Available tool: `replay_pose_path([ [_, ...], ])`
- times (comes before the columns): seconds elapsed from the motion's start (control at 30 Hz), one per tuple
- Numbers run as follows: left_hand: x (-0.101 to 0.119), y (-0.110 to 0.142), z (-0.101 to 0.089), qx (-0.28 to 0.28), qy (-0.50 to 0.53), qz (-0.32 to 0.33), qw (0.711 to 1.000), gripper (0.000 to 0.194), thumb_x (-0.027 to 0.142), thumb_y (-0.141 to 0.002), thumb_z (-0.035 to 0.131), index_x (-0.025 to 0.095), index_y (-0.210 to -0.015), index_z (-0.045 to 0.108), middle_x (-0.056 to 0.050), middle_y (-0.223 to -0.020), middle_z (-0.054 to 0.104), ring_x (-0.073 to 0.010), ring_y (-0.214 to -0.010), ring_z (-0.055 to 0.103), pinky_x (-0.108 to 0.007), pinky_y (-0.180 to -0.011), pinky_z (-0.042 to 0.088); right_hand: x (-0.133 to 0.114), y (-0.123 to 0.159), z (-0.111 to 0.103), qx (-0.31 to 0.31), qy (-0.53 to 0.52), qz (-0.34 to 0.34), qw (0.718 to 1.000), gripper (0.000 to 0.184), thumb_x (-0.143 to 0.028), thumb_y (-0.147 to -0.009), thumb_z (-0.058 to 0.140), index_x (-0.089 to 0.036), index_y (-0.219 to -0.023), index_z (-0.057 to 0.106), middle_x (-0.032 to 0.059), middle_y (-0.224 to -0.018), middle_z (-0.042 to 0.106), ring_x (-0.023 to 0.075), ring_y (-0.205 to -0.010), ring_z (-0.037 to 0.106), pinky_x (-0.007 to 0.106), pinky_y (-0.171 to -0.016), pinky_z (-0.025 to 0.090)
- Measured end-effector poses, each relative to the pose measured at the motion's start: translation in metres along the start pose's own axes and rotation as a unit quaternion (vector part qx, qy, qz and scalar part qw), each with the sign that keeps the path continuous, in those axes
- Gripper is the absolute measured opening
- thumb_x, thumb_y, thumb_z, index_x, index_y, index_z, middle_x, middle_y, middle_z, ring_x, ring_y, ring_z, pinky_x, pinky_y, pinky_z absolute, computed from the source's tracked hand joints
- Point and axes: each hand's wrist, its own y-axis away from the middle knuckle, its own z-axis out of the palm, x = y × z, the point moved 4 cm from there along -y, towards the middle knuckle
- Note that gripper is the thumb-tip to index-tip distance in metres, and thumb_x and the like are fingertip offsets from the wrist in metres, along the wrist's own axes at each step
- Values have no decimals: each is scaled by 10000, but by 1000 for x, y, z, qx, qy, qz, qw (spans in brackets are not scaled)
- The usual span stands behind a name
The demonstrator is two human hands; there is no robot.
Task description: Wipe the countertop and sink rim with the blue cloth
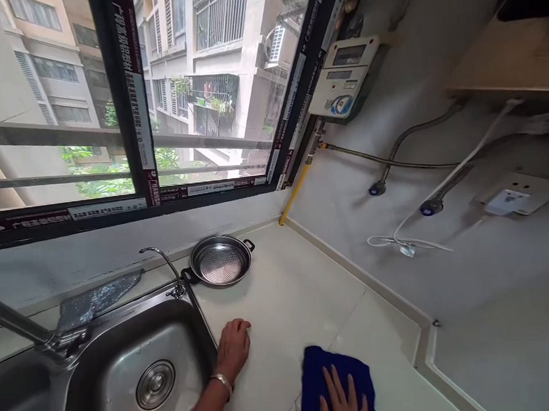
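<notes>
My left hand (235, 348), with a bracelet (222, 385) at its wrist, rests on the pale countertop (279, 291) just right of the sink. Its fingers are curled together, and nothing shows in them. Farther right, a folded dark blue cloth (316, 375) lies on the counter near the bottom edge of the view. My right hand (344, 404) presses flat on top of it, fingers spread; the rest of that hand is cut off by the frame.
A steel sink (126, 354) with a drain fills the lower left, with a large faucet (27, 329) and a thin curved tap (164, 260). Behind my left hand stands a two-handled metal pan (221, 261). Silvery wrap (98, 297) lies by the window. A yellow pipe (295, 195) meets the back corner.
</notes>
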Motion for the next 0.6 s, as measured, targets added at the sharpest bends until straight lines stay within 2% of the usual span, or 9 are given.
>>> replay_pose_path([
  [0.13,7,2,4,12,-8,-41,999,263,178,-902,455,210,-1114,608,-72,-1089,631,-230,-987,566,-409,-882,471,-43,-17,-29,-18,3,-65,998,550,-397,-975,311,-318,-1518,344,0,-1600,281,392,-1472,216,696,-1088,339],
  [0.23,11,5,8,9,-19,-54,998,279,218,-927,441,202,-1155,601,-94,-1149,617,-248,-1041,547,-425,-918,458,-64,-28,-46,-20,-1,-93,995,565,-365,-974,354,-352,-1534,283,8,-1619,231,390,-1481,186,699,-1097,320],
  [0.43,12,3,7,-5,-30,-54,998,273,228,-920,476,216,-1158,610,-79,-1131,630,-233,-1036,553,-388,-910,470,-71,-32,-56,-9,0,-106,994,587,-338,-973,376,-341,-1547,253,52,-1631,193,379,-1484,184,692,-1104,308],
  [0.6,13,0,7,-12,-36,-61,997,261,238,-916,490,215,-1145,613,-80,-1123,633,-240,-1035,553,-396,-911,476,-73,-32,-61,-25,1,-128,991,608,-299,-978,325,-318,-1565,171,35,-1630,194,343,-1495,166,712,-1106,283],
])
